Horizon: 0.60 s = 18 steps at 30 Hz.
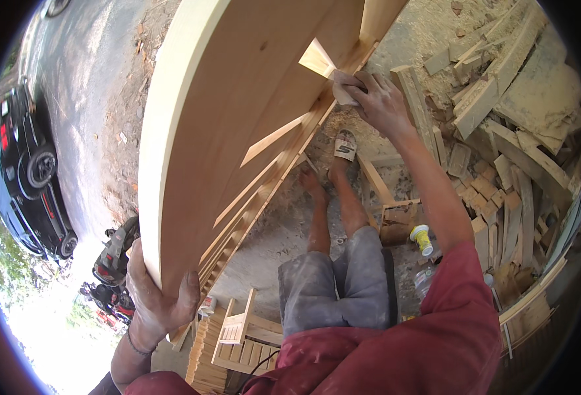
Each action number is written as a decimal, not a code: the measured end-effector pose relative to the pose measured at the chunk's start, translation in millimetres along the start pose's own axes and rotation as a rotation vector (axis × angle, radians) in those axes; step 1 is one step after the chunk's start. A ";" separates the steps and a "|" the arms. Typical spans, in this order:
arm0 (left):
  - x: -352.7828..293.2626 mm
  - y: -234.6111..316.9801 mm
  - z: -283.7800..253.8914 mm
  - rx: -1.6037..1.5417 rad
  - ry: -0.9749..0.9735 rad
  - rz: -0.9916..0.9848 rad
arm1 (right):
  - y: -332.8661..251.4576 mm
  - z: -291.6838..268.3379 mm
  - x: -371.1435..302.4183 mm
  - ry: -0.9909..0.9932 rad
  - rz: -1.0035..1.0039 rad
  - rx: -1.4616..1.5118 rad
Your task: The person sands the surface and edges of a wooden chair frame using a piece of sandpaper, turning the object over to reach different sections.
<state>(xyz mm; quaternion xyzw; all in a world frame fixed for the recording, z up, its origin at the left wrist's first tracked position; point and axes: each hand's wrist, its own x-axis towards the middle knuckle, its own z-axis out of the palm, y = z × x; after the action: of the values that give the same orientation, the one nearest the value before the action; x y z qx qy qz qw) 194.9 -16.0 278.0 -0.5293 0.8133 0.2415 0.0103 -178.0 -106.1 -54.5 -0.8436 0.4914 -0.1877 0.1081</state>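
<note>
A large pale wooden panel [257, 85] with slanted slots and a row of slats along one side stands tilted before me. My left hand [155, 296] is closed around its lower left edge, thumb on the inner face and fingers on the outside. Close to a slot on the panel's right side, my right hand [384, 105] pinches a small folded sheet [344, 94] that looks like sandpaper. The sheet lies against the wood near the slatted edge. Part of it is hidden under the fingers.
Scrap timber and offcuts [501, 191] are heaped at right, amid sawdust. A yellow-and-white container [421, 240] and a clear plastic bottle [424, 280] are beside my seat. Small slatted wooden pieces [247, 352] stand at lower left. A motorbike [116, 253] and a black car [30, 171] are farther left.
</note>
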 end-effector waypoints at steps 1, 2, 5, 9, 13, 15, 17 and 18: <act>-0.5 -1.1 -0.6 0.002 -0.009 -0.006 | 1.7 2.2 1.6 0.020 -0.020 -0.016; -0.2 -1.2 -1.2 0.006 -0.018 -0.010 | 3.4 4.2 3.6 0.042 -0.038 -0.030; 0.7 -3.3 -2.5 -0.048 -0.033 -0.025 | 0.9 15.9 15.6 -0.082 0.060 -0.031; -0.3 -4.5 -0.2 -0.100 -0.025 -0.051 | -15.2 16.5 31.1 -0.360 0.260 -0.143; -4.1 -9.8 -4.1 -0.148 -0.086 -0.088 | -23.3 4.9 33.1 -0.441 0.323 -0.084; -1.2 -10.6 -7.0 -0.145 -0.105 -0.056 | -26.3 -1.6 37.4 -0.451 0.331 -0.050; 1.0 -8.5 -6.2 -0.145 -0.090 -0.061 | -21.9 -5.8 35.0 -0.502 0.323 -0.056; 1.4 -6.2 -3.2 -0.150 -0.083 -0.063 | -19.5 -4.7 36.1 -0.508 0.303 -0.078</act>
<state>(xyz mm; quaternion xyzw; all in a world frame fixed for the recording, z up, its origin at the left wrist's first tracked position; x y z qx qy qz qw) 200.5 -20.5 278.1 -0.5436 0.7745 0.3232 0.0118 -148.5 -127.9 -35.5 -0.7842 0.5756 0.0666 0.2220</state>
